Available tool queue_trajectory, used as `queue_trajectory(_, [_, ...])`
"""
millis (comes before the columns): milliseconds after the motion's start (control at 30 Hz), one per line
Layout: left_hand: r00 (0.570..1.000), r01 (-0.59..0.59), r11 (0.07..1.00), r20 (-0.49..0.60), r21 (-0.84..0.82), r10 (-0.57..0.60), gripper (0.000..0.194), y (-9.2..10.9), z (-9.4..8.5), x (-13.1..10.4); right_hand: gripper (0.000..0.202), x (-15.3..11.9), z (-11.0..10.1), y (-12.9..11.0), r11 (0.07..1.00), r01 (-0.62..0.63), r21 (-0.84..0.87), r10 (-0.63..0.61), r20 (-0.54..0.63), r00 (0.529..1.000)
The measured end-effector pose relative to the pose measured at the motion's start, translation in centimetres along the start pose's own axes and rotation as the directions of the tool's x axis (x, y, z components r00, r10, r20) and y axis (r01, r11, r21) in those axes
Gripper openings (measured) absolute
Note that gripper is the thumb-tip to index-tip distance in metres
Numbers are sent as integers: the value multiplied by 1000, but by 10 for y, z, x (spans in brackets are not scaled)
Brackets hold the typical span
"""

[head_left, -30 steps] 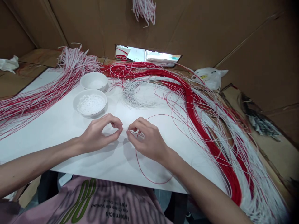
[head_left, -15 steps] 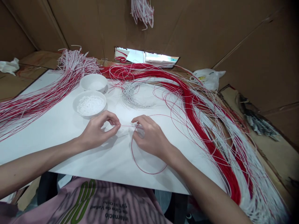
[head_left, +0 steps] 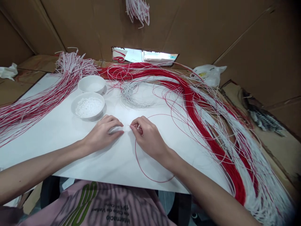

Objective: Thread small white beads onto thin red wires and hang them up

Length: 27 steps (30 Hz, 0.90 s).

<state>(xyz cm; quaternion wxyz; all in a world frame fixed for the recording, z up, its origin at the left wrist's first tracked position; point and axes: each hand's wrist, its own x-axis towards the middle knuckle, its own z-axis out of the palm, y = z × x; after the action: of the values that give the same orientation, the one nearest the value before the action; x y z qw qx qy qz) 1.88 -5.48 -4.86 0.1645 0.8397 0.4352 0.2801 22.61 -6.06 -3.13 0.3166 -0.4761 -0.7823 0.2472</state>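
Observation:
My right hand (head_left: 150, 136) pinches a thin red cord (head_left: 160, 182) near its end, and a short tip sticks out to the left of the fingertips. A small white bit shows on the cord within the curled fingers; its shape is hard to make out. The rest of the cord loops down below the wrist onto the white tabletop (head_left: 113, 166). Across a small gap, my left hand (head_left: 101, 133) hovers low over the table with thumb and fingers apart, nothing visible between them. Just behind it stands a white bowl (head_left: 100, 105) of small white beads (head_left: 87, 107).
A second white bowl (head_left: 81, 84) stands behind the first. Bundled red and white cords (head_left: 58, 83) lie at the left, and a long red bundle (head_left: 202, 125) curves down the right. Coiled white cords (head_left: 128, 97) lie mid-table. Cardboard walls (head_left: 199, 31) enclose the back.
My left thumb and fingers have let go of the cord's end and parted. My right fingers have closed on the cord near its tip, and the loop hangs slightly lower.

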Motion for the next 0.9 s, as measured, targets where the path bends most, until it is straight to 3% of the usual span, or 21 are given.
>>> queue_trajectory(200, [1000, 6, 1000, -29, -29, -7, 4, 0, 6, 1, 9, 1, -1, -2, 1000, -2, 13, 3, -29, 1000])
queue_trajectory(367, [1000, -26, 997, -9, -67, 26, 8, 2, 5, 1, 10, 0, -1, -3, 999, 23, 24, -23, 2, 1000])
queue_trajectory(467, [997, 76, 975, 10, -210, -76, 9, 5, 1, 0, 10, -1, -1, -5, 997, 41, 58, -41, -4, 999])
queue_trajectory(633, [951, 291, 745, 99, -600, -292, 16, 10, -7, 1, 8, -5, -1, -9, 984, 141, 111, -132, -87, 987])
queue_trajectory(767, [909, 383, 580, 181, -719, -376, 16, 14, -13, 1, 7, -7, 0, -11, 962, 238, 131, -220, -142, 965])
queue_trajectory(900, [898, 398, 471, 229, -787, -377, 12, 15, -14, -1, 8, -8, 0, -15, 944, 292, 153, -266, -165, 950])
